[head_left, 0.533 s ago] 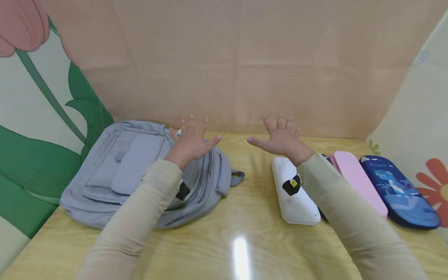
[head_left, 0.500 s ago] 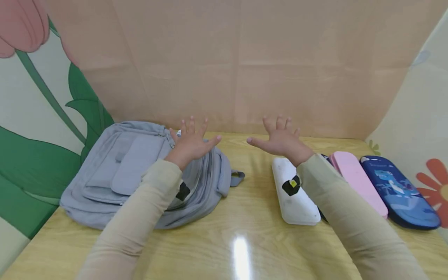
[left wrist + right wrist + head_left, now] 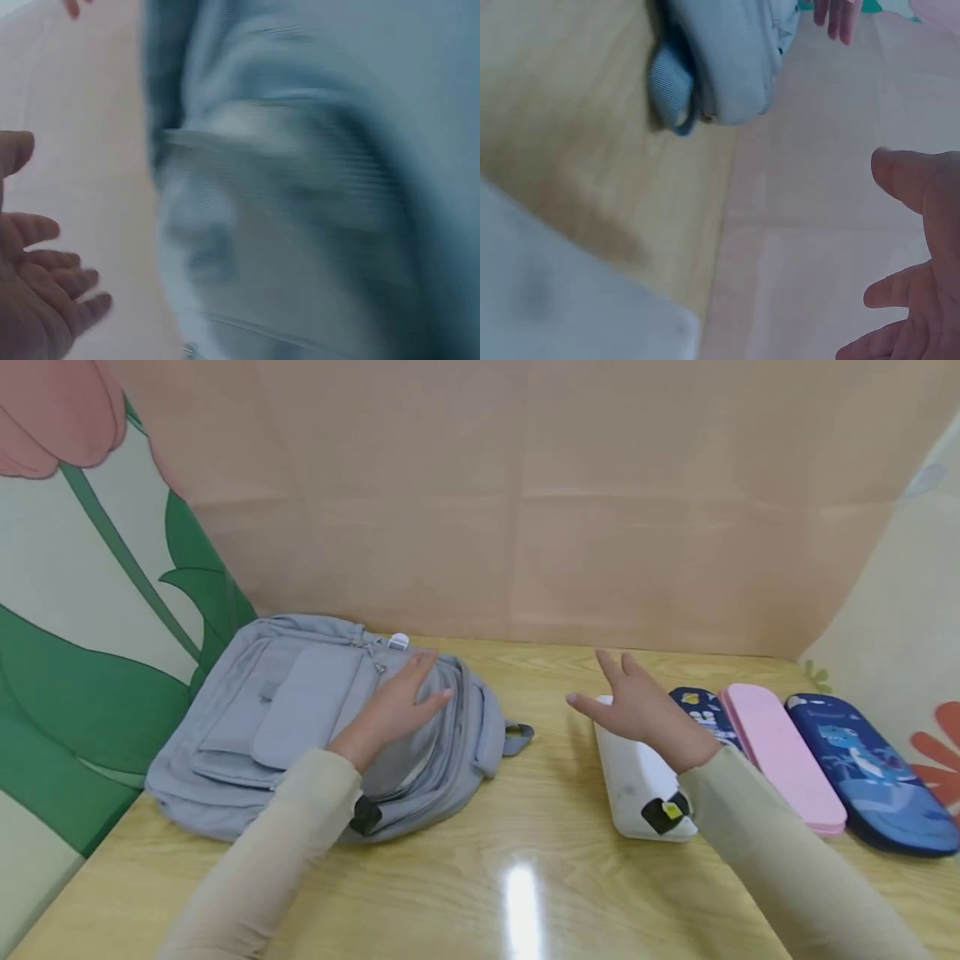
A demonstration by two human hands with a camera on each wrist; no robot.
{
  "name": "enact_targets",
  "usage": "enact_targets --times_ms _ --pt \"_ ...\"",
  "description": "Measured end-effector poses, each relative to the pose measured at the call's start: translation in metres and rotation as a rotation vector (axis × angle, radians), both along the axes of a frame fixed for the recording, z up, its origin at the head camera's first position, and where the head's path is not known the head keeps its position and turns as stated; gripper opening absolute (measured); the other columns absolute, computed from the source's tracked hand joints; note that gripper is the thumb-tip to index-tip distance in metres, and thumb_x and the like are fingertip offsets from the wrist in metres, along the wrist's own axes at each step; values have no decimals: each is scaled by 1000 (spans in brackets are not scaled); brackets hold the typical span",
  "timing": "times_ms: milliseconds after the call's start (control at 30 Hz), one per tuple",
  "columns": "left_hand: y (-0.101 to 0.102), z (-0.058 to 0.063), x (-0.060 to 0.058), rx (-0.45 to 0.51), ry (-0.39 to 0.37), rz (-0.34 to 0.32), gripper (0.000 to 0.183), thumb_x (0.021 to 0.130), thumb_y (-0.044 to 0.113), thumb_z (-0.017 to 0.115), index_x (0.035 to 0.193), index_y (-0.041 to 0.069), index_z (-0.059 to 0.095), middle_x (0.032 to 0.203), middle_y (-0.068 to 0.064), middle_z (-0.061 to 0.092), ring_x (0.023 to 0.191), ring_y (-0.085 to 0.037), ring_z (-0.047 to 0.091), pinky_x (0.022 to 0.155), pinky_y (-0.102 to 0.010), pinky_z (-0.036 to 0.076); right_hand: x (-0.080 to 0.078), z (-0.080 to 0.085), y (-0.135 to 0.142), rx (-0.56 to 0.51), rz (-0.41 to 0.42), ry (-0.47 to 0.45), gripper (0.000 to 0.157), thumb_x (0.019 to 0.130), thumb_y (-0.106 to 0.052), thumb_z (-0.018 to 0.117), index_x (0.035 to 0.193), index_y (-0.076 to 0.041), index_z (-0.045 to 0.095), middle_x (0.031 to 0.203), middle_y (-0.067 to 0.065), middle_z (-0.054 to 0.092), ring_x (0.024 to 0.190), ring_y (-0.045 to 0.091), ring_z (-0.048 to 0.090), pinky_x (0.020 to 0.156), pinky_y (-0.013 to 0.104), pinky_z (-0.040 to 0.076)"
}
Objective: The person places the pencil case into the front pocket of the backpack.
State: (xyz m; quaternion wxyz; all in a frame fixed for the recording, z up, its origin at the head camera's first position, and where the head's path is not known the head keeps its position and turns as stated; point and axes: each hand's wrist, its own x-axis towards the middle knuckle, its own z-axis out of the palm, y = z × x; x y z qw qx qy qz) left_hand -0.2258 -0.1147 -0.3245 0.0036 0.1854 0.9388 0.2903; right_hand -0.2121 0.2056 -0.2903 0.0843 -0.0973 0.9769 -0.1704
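Observation:
A grey backpack lies on the left of the wooden table. Above its right part hovers my left hand, fingers extended and thumb apart, holding nothing. In the left wrist view the backpack is blurred, and the left hand shows at the left edge. My right hand hangs over the white case, its thumb spread from the fingers, with nothing in it. The right wrist view has the right hand at the right and part of the white case at lower left.
Right of the white case lie a dark blue patterned case, a pink case and a blue case with a dinosaur picture. The wooden table shows between backpack and cases. A peach cloth hangs behind.
Both hands have come lower and nearer, the left moving slightly left, the right moving to the right. Their spread fingers have drawn closer together. The view has shifted a little.

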Motion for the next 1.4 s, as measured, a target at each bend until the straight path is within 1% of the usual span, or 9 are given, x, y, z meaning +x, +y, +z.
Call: enact_targets --times_ms 67,167,367,500,733,867,1000,1200,1400 --pt "-6 -11 8 49 50 -42 66 96 33 48 146 2 19 150 -23 19 137 -37 21 110 -50 21 12 -10 8 1 -10 16 97 86 -68 39 147 -2 3 145 39 4 130 56 15 100 66 23" --pt "-12 -25 19 115 120 -68 61 94 25 52 142 -3 28 146 -23 30 135 -35 28 110 -47 24 28 -26 20 -11 -19 61 94 87 -64 42 146 2 9 143 40 13 126 57 22 97 66 25" --pt "-15 -46 36 219 195 -46 53 92 19 57 137 -1 40 140 -19 42 129 -33 39 106 -45 32 54 -54 36 -14 -72 125 89 87 -60 46 143 3 20 138 40 22 120 58 28 92 68 29" --pt "-16 -56 43 302 194 -28 49 92 17 58 136 2 43 138 -17 45 127 -32 42 104 -44 34 64 -69 38 -12 -110 140 88 86 -61 49 141 3 25 136 40 24 119 58 27 90 69 30" --pt "-17 -73 50 398 249 33 43 90 13 61 130 1 51 132 -16 51 123 -30 48 101 -41 38 71 -87 33 -19 -128 144 86 83 -58 56 137 5 32 135 40 25 118 57 26 94 67 26" --pt "-17 -81 53 446 230 85 41 88 12 62 127 1 53 130 -15 52 122 -29 49 101 -40 38 72 -91 30 7 -129 171 85 81 -57 59 134 5 35 130 37 31 114 56 29 92 65 26" --pt "-15 -83 56 446 217 125 40 88 13 63 125 2 55 129 -14 54 120 -28 51 100 -39 39 72 -91 29 31 -139 162 86 80 -61 58 133 3 37 129 35 31 115 54 27 90 66 24" --pt "-10 -86 56 441 225 133 38 87 13 65 122 2 58 126 -12 57 118 -28 53 99 -38 40 74 -91 30 18 -187 126 87 78 -63 58 133 1 37 134 37 25 117 56 22 87 69 23" --pt "-6 -89 57 441 248 134 35 86 12 66 119 2 61 122 -13 60 114 -28 56 96 -38 44 79 -95 30 -4 -228 141 80 80 -54 61 132 2 37 132 38 23 113 58 24 85 68 25"
